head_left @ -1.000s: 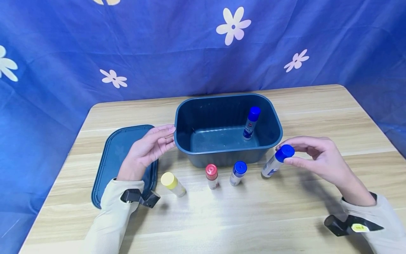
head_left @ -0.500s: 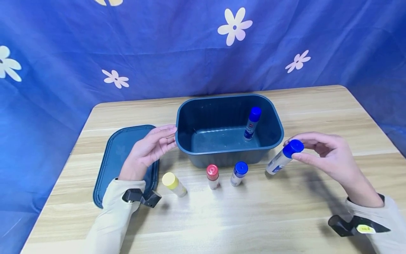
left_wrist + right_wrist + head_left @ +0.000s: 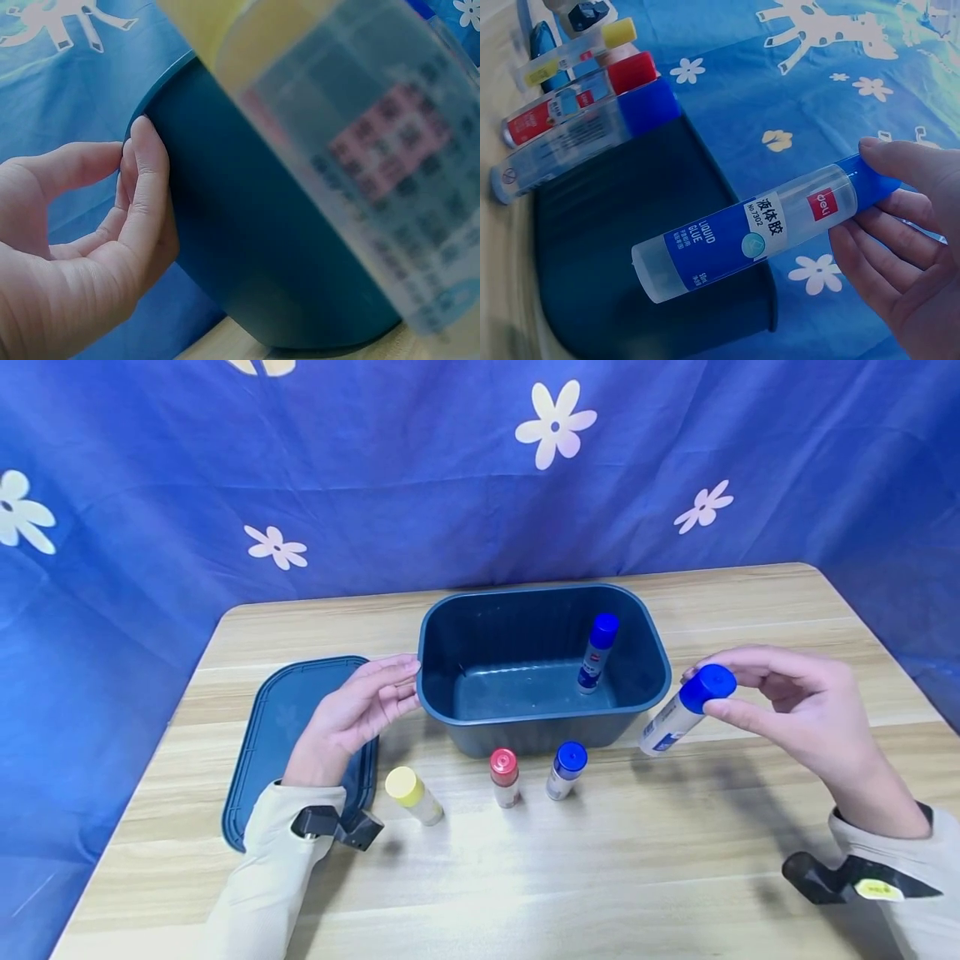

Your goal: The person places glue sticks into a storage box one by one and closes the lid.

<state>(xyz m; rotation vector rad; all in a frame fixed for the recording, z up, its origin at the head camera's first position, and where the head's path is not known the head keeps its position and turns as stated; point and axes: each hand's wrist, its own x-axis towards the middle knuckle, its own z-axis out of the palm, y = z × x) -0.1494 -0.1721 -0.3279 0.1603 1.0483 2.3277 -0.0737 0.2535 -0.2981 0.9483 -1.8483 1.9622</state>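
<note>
My right hand (image 3: 806, 710) pinches the blue cap of a liquid glue bottle (image 3: 670, 727) between thumb and fingers. It hangs tilted off the table, right of the dark teal box (image 3: 525, 732); its printed label shows in the right wrist view. On the left, my left hand (image 3: 352, 714) touches the box's rim with its fingertips, fingers loosely bent. One blue-capped glue bottle (image 3: 592, 664) stands leaning inside the box. In front of it stand a yellow-capped glue bottle (image 3: 423, 806), a red-capped one (image 3: 506, 789) and another blue-capped one (image 3: 560, 783).
A dark teal lid (image 3: 281, 727) lies flat on the wooden table (image 3: 480, 885), partly beneath the left forearm. Behind the table's back edge hangs a blue cloth with flowers (image 3: 412, 477). Each wrist wears a black camera strap.
My right hand has lifted the glue bottle up and to the right, away from the box's front corner. The left hand stays at the rim.
</note>
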